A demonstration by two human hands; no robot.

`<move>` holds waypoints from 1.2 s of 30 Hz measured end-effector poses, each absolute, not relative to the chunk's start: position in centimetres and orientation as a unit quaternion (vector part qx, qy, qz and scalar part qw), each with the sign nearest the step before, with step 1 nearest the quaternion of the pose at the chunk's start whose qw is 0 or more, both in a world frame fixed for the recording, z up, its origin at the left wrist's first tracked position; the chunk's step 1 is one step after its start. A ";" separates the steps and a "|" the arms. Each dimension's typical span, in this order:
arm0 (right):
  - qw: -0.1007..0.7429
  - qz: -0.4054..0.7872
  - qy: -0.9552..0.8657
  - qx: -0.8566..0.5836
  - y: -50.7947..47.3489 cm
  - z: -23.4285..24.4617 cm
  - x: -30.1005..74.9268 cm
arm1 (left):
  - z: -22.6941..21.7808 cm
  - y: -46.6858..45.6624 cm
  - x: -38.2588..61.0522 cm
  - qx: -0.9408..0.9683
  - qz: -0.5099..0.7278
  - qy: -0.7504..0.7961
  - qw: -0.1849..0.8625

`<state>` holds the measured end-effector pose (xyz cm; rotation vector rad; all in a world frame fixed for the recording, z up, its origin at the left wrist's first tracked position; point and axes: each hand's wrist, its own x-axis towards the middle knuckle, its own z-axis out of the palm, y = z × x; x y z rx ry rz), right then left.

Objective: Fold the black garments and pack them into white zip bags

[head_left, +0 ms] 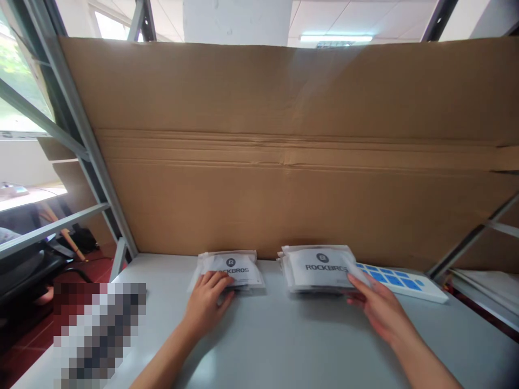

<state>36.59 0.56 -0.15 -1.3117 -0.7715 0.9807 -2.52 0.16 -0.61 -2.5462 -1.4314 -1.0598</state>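
Two stacks of clear plastic packets printed ROCKBROS lie on a grey table (284,335) against a cardboard wall. My left hand (206,300) rests on the near edge of the left stack (233,267), fingers curled over the packets. My right hand (375,305) touches the near right corner of the right stack (320,267), fingers bent around its edge. Both stacks lie flat on the table.
A white card with blue squares (401,281) lies right of the right stack. A tall cardboard sheet (284,151) stands behind the table. Grey metal rack struts (81,135) rise at left and right. A blurred patch covers the table's left front.
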 end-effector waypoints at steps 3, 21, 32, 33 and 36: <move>0.614 0.399 -0.345 -0.588 1.5 -0.7 37.1 | -1.3 0.9 -3.3 -0.819 -0.292 -0.484 0.097; 0.563 0.099 -0.439 -0.693 1.5 -2.6 36.5 | -1.9 1.9 -4.4 -0.806 -0.300 -0.482 0.167; 0.508 0.235 -0.645 -0.520 -2.2 -0.8 31.5 | 0.7 -3.7 0.4 -0.875 -0.201 -0.350 0.267; 0.484 0.247 -0.671 -0.505 -2.5 -0.6 30.8 | 0.6 -4.7 1.2 -0.886 -0.191 -0.331 0.263; 0.401 0.249 -0.753 -0.459 -3.2 -0.3 29.3 | -0.4 -7.5 3.1 -0.907 -0.184 -0.289 0.246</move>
